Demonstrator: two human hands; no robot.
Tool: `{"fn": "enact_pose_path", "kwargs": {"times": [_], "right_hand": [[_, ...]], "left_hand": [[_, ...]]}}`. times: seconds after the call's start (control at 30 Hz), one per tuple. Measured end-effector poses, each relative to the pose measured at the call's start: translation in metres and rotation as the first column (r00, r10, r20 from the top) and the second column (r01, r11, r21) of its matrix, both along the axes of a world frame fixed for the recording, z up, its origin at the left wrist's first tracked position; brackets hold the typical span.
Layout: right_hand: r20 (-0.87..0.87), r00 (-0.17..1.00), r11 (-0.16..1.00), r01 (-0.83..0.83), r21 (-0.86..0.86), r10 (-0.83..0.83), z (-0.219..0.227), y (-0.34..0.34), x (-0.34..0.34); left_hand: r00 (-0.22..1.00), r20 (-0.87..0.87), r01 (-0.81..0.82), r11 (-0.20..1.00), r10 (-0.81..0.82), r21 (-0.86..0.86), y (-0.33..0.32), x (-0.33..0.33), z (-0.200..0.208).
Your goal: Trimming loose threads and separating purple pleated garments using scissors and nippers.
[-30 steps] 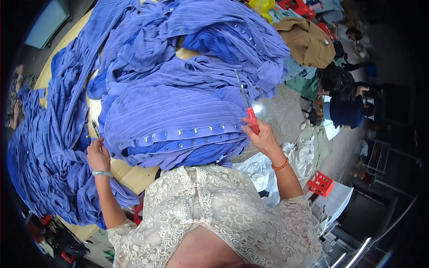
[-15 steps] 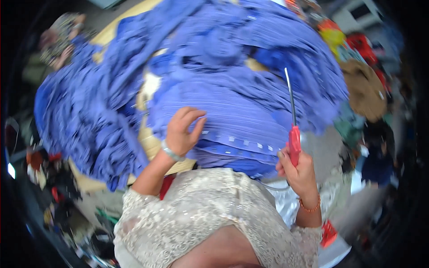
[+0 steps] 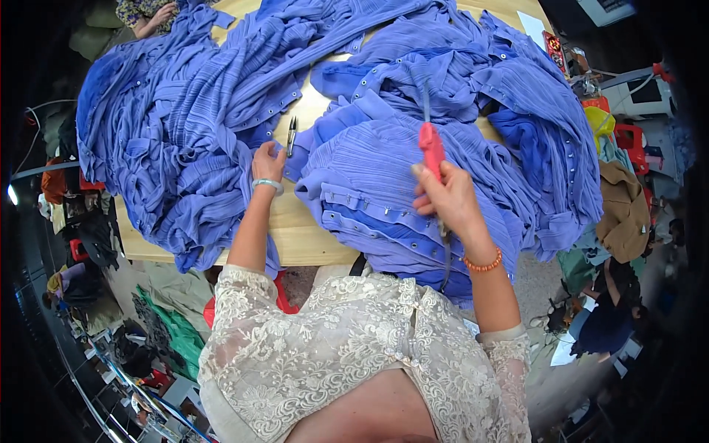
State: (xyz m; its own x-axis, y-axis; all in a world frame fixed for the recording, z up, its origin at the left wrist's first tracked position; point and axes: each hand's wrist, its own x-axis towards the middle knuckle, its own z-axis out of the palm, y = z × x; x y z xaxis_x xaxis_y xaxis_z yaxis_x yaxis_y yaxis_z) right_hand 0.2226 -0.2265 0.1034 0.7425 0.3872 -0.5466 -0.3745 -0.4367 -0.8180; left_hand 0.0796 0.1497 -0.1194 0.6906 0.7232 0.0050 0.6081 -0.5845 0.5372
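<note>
My right hand (image 3: 452,198) is closed around a tool with a red handle (image 3: 430,148) and a long thin metal rod pointing away from me. A dark cord (image 3: 447,262) hangs below that hand. Under the tool lies a heap of pleated blue-violet fabric (image 3: 373,159), its near edge band set with small metal pieces. My left hand (image 3: 268,162) is open and loosely curled, with nothing in it. It is at the edge of the left fabric pile (image 3: 177,162), next to a slim black-and-silver pointed tool (image 3: 292,136) that may be thread snips.
Both piles rest on a pale wooden table (image 3: 314,240). Another person's hand (image 3: 159,18) is at the far left. Brown cloth (image 3: 624,210) and a red plastic stool (image 3: 631,148) are on the right. Green cloth (image 3: 179,332) lies on the floor at left.
My left hand has moved left and away from me, off the middle fabric. My right hand has brought the red-handled tool left and farther over the heap.
</note>
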Motion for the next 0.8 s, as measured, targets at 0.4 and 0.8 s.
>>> {"fn": "enact_pose_path", "kwargs": {"times": [0.4, 0.8], "right_hand": [[0.552, 0.834, 0.953, 0.148, -0.265, 0.024, 0.0, -0.079, -0.025], [0.368, 0.906, 0.935, 0.077, 0.346, -0.21, 0.025, -0.084, -0.119]], "left_hand": [[0.97, -0.243, -0.004, 1.0, 0.0, -0.014, -0.004, 0.036, -0.017], [0.797, 0.438, 0.593, 0.675, -0.415, -0.439, -0.183, 0.027, 0.212]]}}
